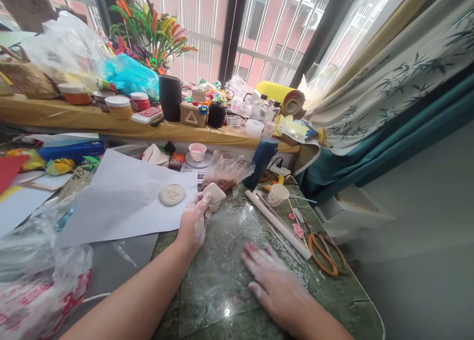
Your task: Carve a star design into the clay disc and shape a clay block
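Observation:
My left hand (pixel 193 225), dusted with white, is closed around a pale, flat-topped piece like clay (pixel 215 191), held near the far end of a clear plastic sheet (pixel 218 266). My fingers hide part of the piece. My right hand (pixel 274 283), coated in white powder, lies palm down with its fingers apart on the right side of the sheet. It holds nothing. A round clay disc (pixel 172 195) with a star scored into it rests on a sheet of white paper (pixel 126 196) to the left. Right of the plastic sheet lies a white rolling pin (pixel 278 224).
Orange-handled scissors (pixel 323 255), thin sticks and a paper cup (pixel 277 195) are at the table's right edge. Behind my left hand sits a plastic bag of brown material (pixel 227 172). A crowded sill (pixel 137 126) runs along the window. Crumpled plastic bags (pixel 40 276) lie at left.

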The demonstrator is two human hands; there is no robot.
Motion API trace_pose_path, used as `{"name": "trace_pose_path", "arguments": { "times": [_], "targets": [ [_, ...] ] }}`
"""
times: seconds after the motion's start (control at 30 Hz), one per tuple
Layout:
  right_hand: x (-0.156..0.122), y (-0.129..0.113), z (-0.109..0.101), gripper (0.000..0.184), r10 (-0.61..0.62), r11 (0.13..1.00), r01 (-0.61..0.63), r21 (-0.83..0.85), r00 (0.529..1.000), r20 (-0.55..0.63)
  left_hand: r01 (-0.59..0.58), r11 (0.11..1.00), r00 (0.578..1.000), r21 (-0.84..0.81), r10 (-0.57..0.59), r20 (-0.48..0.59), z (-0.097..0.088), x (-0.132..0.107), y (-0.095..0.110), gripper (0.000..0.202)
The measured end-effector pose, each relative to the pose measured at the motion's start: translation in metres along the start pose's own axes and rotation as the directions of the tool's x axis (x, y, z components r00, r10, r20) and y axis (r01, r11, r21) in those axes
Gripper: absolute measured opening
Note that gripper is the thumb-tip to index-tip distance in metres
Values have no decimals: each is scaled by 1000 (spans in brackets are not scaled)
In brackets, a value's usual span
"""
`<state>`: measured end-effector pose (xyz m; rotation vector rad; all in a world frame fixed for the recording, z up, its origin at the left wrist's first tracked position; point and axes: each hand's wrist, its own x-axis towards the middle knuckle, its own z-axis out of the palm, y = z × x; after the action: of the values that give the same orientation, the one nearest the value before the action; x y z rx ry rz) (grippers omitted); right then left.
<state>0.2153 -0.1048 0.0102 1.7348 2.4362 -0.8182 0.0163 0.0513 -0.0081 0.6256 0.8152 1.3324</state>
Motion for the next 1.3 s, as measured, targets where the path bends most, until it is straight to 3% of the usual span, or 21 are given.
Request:
{"name": "trace_pose_path", "arguments": {
  "times": [0.07, 0.1, 0.2, 0.27, 0.4, 0.5, 0.53, 0.6, 0.67, 0.73, 0.83, 0.93, 1.0, 1.03, 1.07, 1.1, 1.17, 1.2, 1.23, 1.27, 1.3],
  "targets": [
    [1, 2, 2, 66, 150, 988, -152, -19, 985, -80, 2, 1000, 1000, 23, -2, 4, 1, -1, 1, 50],
    [2, 1, 4, 68, 133, 991, -134, -10, 988, -83, 3, 999, 1000, 33, -3, 3, 2, -2, 1, 50],
    [0, -6, 11, 68, -146, 987, 148, 69, 989, -23, 4, 999, 1000, 41, -3, -11, 3, -3, 3, 51],
    [-8, -1, 12, 61, -202, 974, 206, 94, 978, -53, 1, 999, 1000, 37, 0, -14, 4, -4, 4, 52],
    [-19, 29, 0, 51, -17, 993, 39, 114, 981, -192, -9, 995, 1000, 101, 11, -21, 4, -6, 6, 54],
    [-2, 36, -12, 49, 67, 946, 56, 320, 930, -361, -20, 976, 999, 219, 13, 32, 4, -9, 8, 52],
    [8, 32, -14, 52, 131, 887, 91, 452, 891, -435, -24, 965, 997, 261, 5, 72, 4, -10, 8, 50],
    [30, 17, -17, 63, 274, 652, 224, 725, 821, -500, -25, 937, 986, 348, -34, 164, 4, -14, 8, 45],
    [49, 1, -17, 69, 324, 329, 343, 880, 834, -446, -26, 903, 965, 428, -88, 245, 5, -20, 8, 39],
    [61, -11, -13, 64, 314, 89, 350, 932, 878, -360, -39, 866, 940, 498, -137, 312, 6, -25, 7, 33],
    [67, -10, 0, 50, 401, -67, 306, 950, 880, -255, -101, 831, 926, 546, -122, 357, 8, -28, 8, 25],
    [63, 5, 1, 38, 513, -116, 268, 957, 841, -173, -154, 840, 966, 521, 16, 260, 7, -22, 9, 19],
    [56, 14, -19, 35, 522, -58, 224, 973, 838, -162, -137, 886, 984, 443, 72, 160, 5, -14, 11, 23],
    [50, 17, -36, 36, 517, 18, 222, 975, 832, -199, -113, 917, 990, 382, 70, 125, 4, -10, 11, 28],
    [43, 17, -56, 39, 503, 127, 238, 963, 821, -270, -86, 945, 993, 316, 57, 100, 3, -6, 12, 34],
    [36, 16, -76, 40, 501, 269, 299, 915, 768, -398, -60, 965, 996, 257, 40, 82, 1, -3, 12, 39],
    [21, 12, -110, 39, 449, 611, 414, 675, 522, -726, -37, 983, 998, 182, 29, 49, 0, 0, 13, 46],
    [15, 9, -119, 38, 372, 744, 439, 504, 355, -858, -39, 986, 999, 163, 34, 33, 0, 1, 13, 48],
    [11, 7, -120, 37, 267, 842, 421, 337, 218, -939, -39, 988, 999, 150, 36, 22, 0, 1, 13, 49],
    [9, 5, -113, 36, 155, 902, 382, 200, 147, -977, -35, 989, 999, 144, 32, 21, 0, 0, 13, 50],
    [9, 5, -99, 33, 45, 935, 341, 100, 165, -985, -28, 989, 999, 142, 25, 27, 0, -1, 13, 50]
  ]
}}
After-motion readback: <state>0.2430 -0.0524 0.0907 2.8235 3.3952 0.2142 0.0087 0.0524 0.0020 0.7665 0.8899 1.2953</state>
